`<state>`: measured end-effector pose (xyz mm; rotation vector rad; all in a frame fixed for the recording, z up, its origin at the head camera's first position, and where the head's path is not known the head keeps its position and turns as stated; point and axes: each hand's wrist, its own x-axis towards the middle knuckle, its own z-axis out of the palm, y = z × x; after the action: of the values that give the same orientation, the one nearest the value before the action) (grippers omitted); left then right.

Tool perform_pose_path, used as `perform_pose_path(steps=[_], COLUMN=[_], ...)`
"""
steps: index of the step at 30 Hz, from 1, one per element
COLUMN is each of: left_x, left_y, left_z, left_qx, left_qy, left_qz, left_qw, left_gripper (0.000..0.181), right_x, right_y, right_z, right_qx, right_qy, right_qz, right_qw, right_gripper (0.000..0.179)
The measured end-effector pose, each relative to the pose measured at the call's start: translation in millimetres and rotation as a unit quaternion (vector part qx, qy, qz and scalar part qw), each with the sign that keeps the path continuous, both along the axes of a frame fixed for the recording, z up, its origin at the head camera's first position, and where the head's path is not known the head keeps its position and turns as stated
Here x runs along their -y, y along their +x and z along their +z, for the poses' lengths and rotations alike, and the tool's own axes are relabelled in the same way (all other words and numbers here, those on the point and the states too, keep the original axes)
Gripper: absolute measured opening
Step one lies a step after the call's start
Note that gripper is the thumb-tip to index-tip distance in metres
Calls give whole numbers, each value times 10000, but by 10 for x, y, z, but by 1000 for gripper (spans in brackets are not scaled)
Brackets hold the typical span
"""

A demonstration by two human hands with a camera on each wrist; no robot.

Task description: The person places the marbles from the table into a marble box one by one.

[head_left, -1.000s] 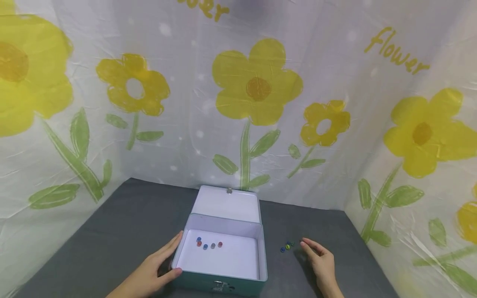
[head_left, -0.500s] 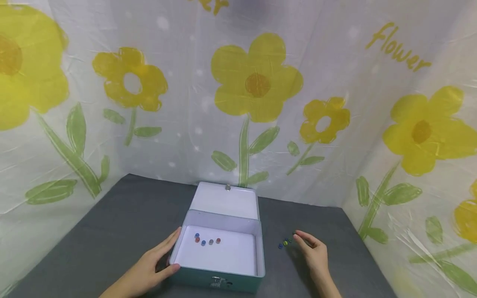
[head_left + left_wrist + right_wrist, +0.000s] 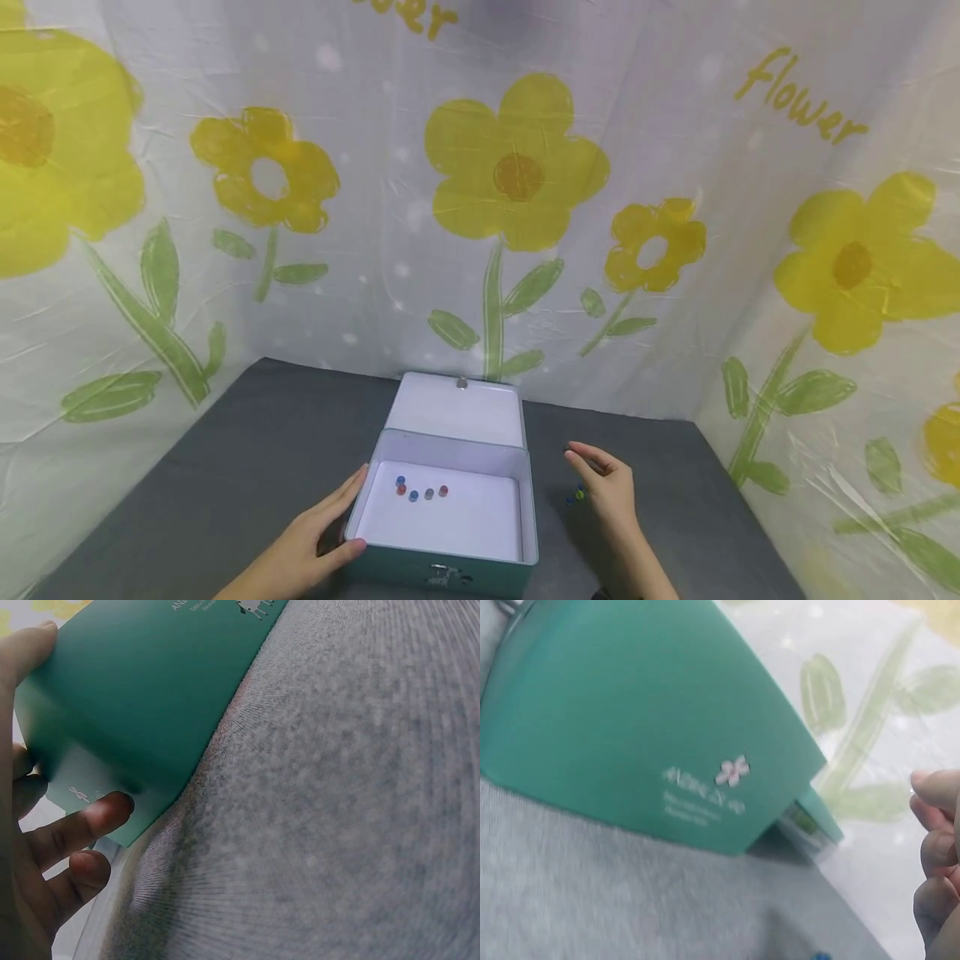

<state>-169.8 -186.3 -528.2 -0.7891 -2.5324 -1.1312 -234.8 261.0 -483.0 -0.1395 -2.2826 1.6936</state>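
A green tin box [image 3: 397, 566] with a white inside stands with its lid [image 3: 456, 410] folded back. My left hand [image 3: 311, 533] holds its near left corner, thumb at the front and fingers along the left side; in the left wrist view the fingertips [image 3: 112, 810] touch the green wall. Several small blue, red and grey marbles [image 3: 413, 496] lie on the box floor. To the right of the box, my right hand [image 3: 611, 487] pinches a small dark marble [image 3: 567, 450] between thumb and index finger. Below it a yellow-green marble [image 3: 580, 495] and a blue marble [image 3: 569, 501] rest on the cloth.
Dark grey cloth [image 3: 285, 433] covers the table. A white curtain [image 3: 382, 275] with yellow flowers hangs close behind and along both sides. In the right wrist view, the box's printed right side [image 3: 652, 742] stands to the left of the hand.
My right hand has lifted the dark marble from beside the others and moved left and away from me, closer to the box. The left hand keeps its place on the box.
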Motion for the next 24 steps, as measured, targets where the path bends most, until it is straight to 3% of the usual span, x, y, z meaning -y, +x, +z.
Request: perform_pose_path(steps=[11,18,24], left_x=[15,14,5], left_y=[-28,-27,14], left_z=[-32,-23,6], left_qx=[-246,-20,-145], left_qy=[-82,23,-29], left_qz=[123,51,10], left_qw=[9996,10000,9999], left_gripper=[87,85,87], right_x=[352,550,720], right_y=[-119,-159,-161], right_z=[86,124,126], right_qx=[-335,-398,-554], right_qy=[-129,-229,-91], right_qz=[305,520,720], right_qw=[9989,9976,9958], right_gripper=[30,26,18])
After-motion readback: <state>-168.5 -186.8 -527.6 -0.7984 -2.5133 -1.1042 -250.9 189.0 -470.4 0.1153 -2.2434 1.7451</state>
